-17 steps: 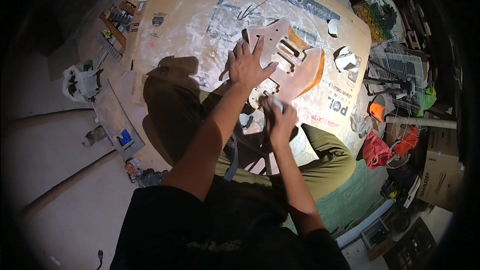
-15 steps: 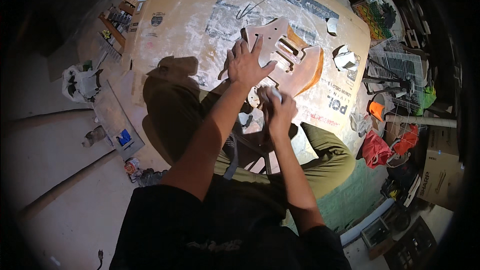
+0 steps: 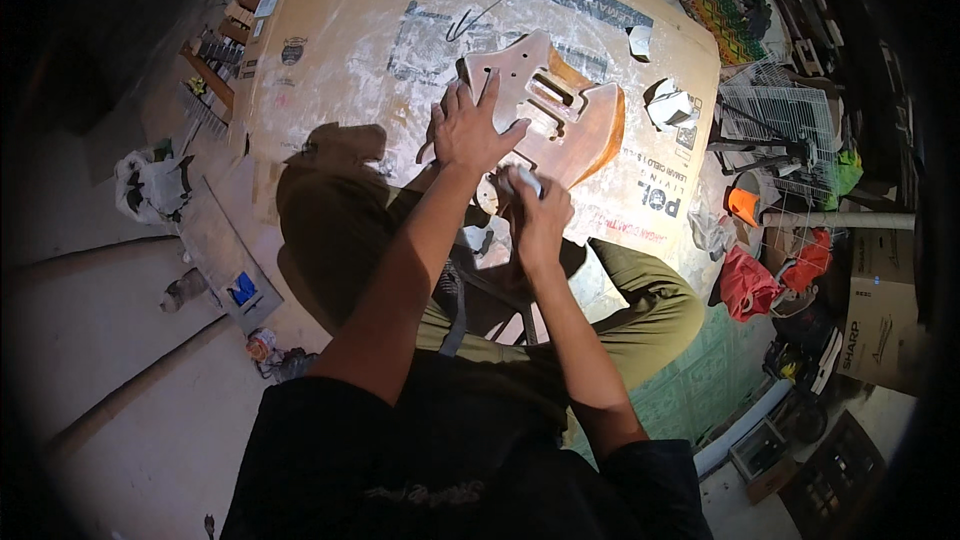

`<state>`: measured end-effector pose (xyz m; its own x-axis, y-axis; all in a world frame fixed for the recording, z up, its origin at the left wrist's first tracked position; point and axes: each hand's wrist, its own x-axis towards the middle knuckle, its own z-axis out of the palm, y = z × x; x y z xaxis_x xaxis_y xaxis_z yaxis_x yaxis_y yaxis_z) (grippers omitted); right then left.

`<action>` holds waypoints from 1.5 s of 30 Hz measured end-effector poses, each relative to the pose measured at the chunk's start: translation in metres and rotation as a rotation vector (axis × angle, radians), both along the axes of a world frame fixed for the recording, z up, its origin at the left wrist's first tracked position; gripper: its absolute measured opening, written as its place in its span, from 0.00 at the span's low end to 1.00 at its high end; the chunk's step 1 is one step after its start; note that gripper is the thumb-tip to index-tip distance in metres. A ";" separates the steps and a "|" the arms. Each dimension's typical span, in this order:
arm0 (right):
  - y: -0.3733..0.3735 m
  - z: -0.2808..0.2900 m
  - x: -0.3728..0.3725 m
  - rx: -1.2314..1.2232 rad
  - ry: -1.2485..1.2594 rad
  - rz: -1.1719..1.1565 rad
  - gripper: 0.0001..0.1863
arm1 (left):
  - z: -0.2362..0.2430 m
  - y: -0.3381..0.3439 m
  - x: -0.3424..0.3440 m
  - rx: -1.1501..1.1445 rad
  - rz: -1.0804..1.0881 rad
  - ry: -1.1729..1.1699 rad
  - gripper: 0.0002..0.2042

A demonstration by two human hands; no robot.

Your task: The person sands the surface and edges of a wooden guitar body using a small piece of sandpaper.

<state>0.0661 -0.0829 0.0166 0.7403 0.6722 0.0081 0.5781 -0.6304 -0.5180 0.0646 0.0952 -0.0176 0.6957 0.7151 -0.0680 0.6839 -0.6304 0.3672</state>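
Note:
A wooden electric guitar body (image 3: 592,135) with cut-out cavities and small holes lies flat on a dusty cardboard sheet (image 3: 350,70). Its face is pale brown, its right edge orange-brown. My left hand (image 3: 470,130) rests on the body's left part, fingers spread, pressing down from above. At the near edge, my right hand (image 3: 541,220) pinches a small whitish piece, apparently folded sandpaper (image 3: 524,180), against the wood. Part of the near edge is hidden behind my hands and forearms.
A bent black wire (image 3: 485,2) lies beyond the body. Torn pale paper pieces (image 3: 672,105) sit to its right. Farther right are a white wire rack (image 3: 780,120), an orange object (image 3: 743,204) and a red bag (image 3: 748,282). A plastic bag (image 3: 152,185) lies at left.
The whole view has shifted slightly, so the scene sits farther left. My right hand still works at the near edge with the sandpaper; my left hand stays on the body.

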 end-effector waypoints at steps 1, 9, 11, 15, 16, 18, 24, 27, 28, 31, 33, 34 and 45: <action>-0.024 -0.003 -0.011 -0.009 -0.014 0.027 0.26 | 0.002 -0.002 -0.001 0.011 -0.004 0.025 0.46; -0.004 -0.006 -0.004 0.010 -0.050 0.028 0.27 | -0.002 -0.002 0.001 0.057 -0.010 -0.002 0.46; 0.012 0.003 -0.001 0.014 0.000 0.000 0.25 | -0.002 0.001 -0.002 0.019 -0.004 0.022 0.46; -0.070 -0.004 -0.038 0.012 -0.013 0.057 0.24 | 0.005 -0.002 0.001 0.038 -0.012 0.032 0.46; -0.075 -0.001 -0.044 0.017 -0.002 0.053 0.27 | 0.005 -0.001 0.000 0.072 -0.008 0.016 0.46; -0.071 -0.003 -0.043 0.019 -0.004 0.038 0.31 | 0.005 0.000 0.001 0.070 -0.010 0.016 0.45; 0.001 -0.002 -0.006 0.035 0.048 -0.017 0.29 | -0.002 0.000 0.000 0.074 -0.011 0.004 0.45; -0.065 -0.006 -0.039 0.025 0.007 0.072 0.29 | 0.000 0.002 0.000 -0.005 0.011 -0.001 0.46; -0.074 0.000 -0.045 0.010 0.027 0.061 0.30 | 0.001 0.001 0.000 -0.004 0.006 0.003 0.46; -0.049 -0.005 -0.034 0.040 -0.033 0.043 0.31 | -0.004 0.001 0.000 0.018 0.001 0.007 0.46; -0.011 -0.013 -0.004 0.027 -0.020 0.054 0.30 | -0.004 -0.002 0.004 0.005 -0.006 -0.016 0.46; 0.002 -0.005 0.001 0.006 0.018 0.043 0.30 | -0.004 -0.002 0.002 0.004 0.003 -0.011 0.45; -0.013 -0.002 -0.002 0.054 -0.030 0.070 0.30 | 0.004 0.000 0.000 0.043 -0.013 0.005 0.46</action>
<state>0.0646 -0.0960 0.0142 0.6907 0.7201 0.0667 0.6351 -0.5599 -0.5321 0.0642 0.0950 -0.0140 0.7043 0.7087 -0.0409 0.6778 -0.6542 0.3357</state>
